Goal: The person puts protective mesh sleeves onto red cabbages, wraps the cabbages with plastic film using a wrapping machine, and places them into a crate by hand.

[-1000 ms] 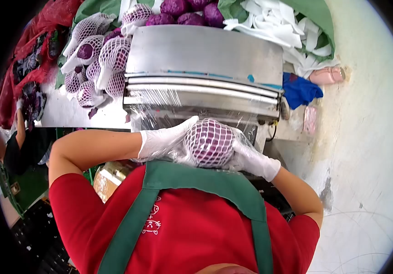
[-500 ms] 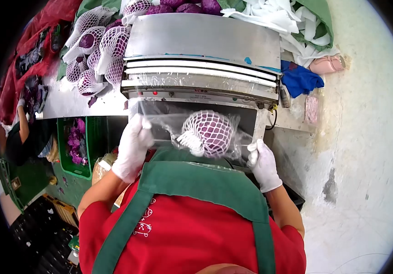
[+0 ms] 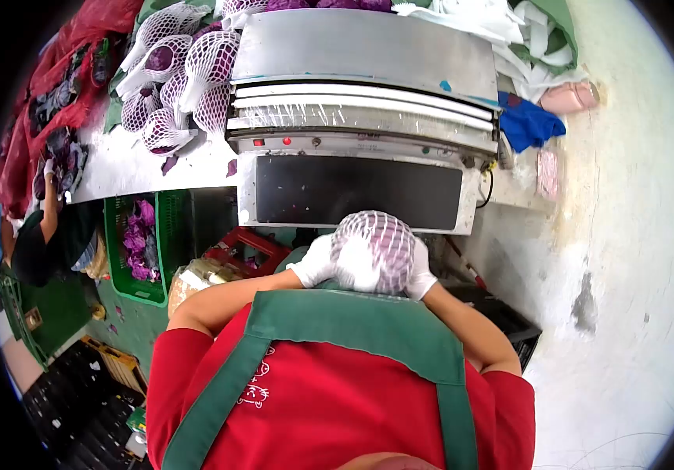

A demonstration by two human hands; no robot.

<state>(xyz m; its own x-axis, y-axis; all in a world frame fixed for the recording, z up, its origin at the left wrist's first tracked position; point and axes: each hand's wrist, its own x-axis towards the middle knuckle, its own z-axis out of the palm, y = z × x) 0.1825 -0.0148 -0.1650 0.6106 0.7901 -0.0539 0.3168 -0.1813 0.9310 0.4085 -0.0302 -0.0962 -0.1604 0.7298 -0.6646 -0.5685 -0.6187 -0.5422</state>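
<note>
Close to my apron's top edge, a purple cabbage (image 3: pixel 388 243) in a white foam net is held between my two gloved hands. Clear film appears to lie around it, though blur hides the detail. On its left side is my left hand (image 3: pixel 317 262), and my right hand (image 3: pixel 423 272) presses against the right side. Both hands have their fingers curled round the cabbage, partly hidden behind it. Just beyond stands a metal film-wrapping machine (image 3: pixel 364 51) with a dark flat plate (image 3: pixel 360 190) at its front, white rollers and a lit red lamp.
Several netted cabbages (image 3: pixel 211 59) are heaped left of the machine. A green crate (image 3: pixel 163 258) with purple leaves stands below. At far left, a co-worker's gloved hand (image 3: pixel 48 167) is near dark leaves. A blue cloth (image 3: pixel 529 121) and pink bottle (image 3: pixel 570 97) lie right of the machine.
My hands have come together from the stretched film ends onto the cabbage's sides. The cabbage sits nearer my apron, uncovering the dark plate. The view has shifted slightly.
</note>
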